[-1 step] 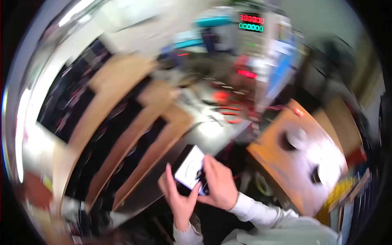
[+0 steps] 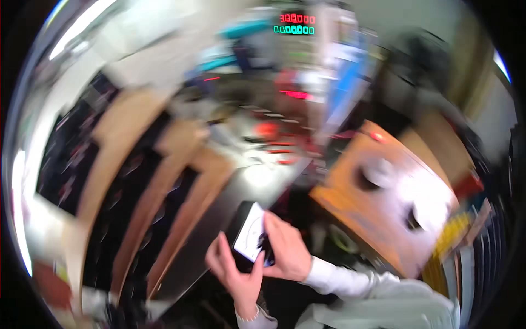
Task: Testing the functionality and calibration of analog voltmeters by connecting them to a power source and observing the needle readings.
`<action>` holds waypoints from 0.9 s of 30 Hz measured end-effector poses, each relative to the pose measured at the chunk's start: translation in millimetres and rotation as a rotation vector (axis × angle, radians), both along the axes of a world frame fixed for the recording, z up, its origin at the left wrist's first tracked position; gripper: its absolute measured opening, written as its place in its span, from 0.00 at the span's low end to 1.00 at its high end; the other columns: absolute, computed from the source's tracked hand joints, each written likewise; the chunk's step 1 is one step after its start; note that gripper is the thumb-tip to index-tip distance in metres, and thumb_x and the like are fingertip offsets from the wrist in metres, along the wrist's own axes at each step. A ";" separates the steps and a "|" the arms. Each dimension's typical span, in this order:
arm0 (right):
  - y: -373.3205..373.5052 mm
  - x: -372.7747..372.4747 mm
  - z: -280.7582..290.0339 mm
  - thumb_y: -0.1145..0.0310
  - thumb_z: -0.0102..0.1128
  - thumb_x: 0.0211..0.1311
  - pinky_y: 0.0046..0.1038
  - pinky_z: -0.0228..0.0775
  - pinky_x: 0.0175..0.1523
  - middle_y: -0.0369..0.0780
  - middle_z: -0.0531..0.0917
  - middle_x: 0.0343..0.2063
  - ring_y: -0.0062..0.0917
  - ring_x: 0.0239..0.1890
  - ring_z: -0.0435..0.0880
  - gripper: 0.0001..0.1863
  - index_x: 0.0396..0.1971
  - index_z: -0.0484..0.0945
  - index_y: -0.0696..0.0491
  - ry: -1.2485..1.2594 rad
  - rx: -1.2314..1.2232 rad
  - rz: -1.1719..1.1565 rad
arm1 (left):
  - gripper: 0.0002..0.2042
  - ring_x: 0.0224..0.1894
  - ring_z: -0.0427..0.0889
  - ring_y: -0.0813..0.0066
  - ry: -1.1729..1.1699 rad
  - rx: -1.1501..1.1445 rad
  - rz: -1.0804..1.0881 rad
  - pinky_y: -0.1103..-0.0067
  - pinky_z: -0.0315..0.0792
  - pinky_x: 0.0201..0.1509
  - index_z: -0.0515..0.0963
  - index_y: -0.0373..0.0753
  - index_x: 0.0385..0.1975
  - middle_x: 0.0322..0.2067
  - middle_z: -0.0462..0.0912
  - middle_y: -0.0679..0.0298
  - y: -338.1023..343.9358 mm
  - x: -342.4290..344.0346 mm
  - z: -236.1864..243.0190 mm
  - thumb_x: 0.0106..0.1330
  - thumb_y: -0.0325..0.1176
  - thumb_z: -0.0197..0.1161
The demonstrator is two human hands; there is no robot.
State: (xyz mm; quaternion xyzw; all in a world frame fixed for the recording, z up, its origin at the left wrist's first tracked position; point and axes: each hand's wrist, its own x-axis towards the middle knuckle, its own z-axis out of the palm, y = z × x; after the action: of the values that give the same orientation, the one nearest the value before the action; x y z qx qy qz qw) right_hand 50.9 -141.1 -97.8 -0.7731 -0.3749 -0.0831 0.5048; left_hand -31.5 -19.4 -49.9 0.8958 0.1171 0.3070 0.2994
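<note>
An analog panel meter [image 2: 250, 234] with a white dial face, a curved scale and a black housing is held between my two hands, low in the middle of the view. My left hand [image 2: 238, 279] grips its near left side, with the thumb along the lower edge and the fingers on the left. Around its right side close the fingers of my right hand [image 2: 289, 249], which hide part of the housing. The meter is tilted, its dial facing up toward me.
Wooden trays [image 2: 129, 241] holding several rows of black items cover the bench on the left. Beyond, red wires [image 2: 282, 153] lie below an instrument with red and green digits [image 2: 295, 24]. An orange-brown wooden surface [image 2: 345, 181] with two round pale objects stands to the right.
The surroundings have shifted left in the view, blurred by motion. My hands and the meter sit slightly further left, the grip unchanged.
</note>
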 end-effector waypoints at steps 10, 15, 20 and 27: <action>-294.9 -3.3 -19.7 0.50 0.80 0.37 0.45 0.70 0.57 0.57 0.73 0.51 0.52 0.54 0.74 0.60 0.65 0.57 0.70 0.073 -0.538 -1.323 | 0.18 0.52 0.82 0.56 0.304 -0.288 -0.661 0.71 0.74 0.57 0.79 0.34 0.54 0.48 0.83 0.52 -89.6 7.7 -46.0 0.63 0.24 0.67; -336.1 13.2 -40.5 0.45 0.79 0.38 0.46 0.68 0.61 0.60 0.70 0.57 0.53 0.59 0.71 0.62 0.65 0.56 0.71 0.227 -0.559 -1.523 | 0.15 0.47 0.84 0.60 0.309 -0.319 -0.687 0.72 0.76 0.54 0.80 0.33 0.52 0.44 0.85 0.54 -95.4 14.8 -27.3 0.64 0.22 0.65; -328.3 17.4 -44.5 0.45 0.78 0.38 0.44 0.65 0.65 0.60 0.71 0.57 0.53 0.61 0.69 0.62 0.65 0.55 0.72 0.154 -0.569 -1.566 | 0.14 0.47 0.84 0.65 0.328 -0.311 -0.631 0.74 0.76 0.54 0.80 0.32 0.52 0.44 0.85 0.55 -89.3 11.3 -32.0 0.66 0.21 0.64; -324.8 24.4 -49.6 0.45 0.78 0.40 0.44 0.65 0.64 0.61 0.67 0.60 0.53 0.61 0.69 0.62 0.66 0.55 0.71 0.103 -0.637 -1.607 | 0.16 0.49 0.82 0.73 0.509 -0.567 -0.591 0.78 0.73 0.58 0.75 0.29 0.56 0.47 0.84 0.58 -84.6 -1.5 -58.5 0.70 0.21 0.60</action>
State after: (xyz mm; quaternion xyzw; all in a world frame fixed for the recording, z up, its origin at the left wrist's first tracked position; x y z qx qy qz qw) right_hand 75.3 -465.9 -147.3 -0.9111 0.3032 -0.2705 0.0686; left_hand -33.0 -104.0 -108.4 0.8205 0.0061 -0.0641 0.5680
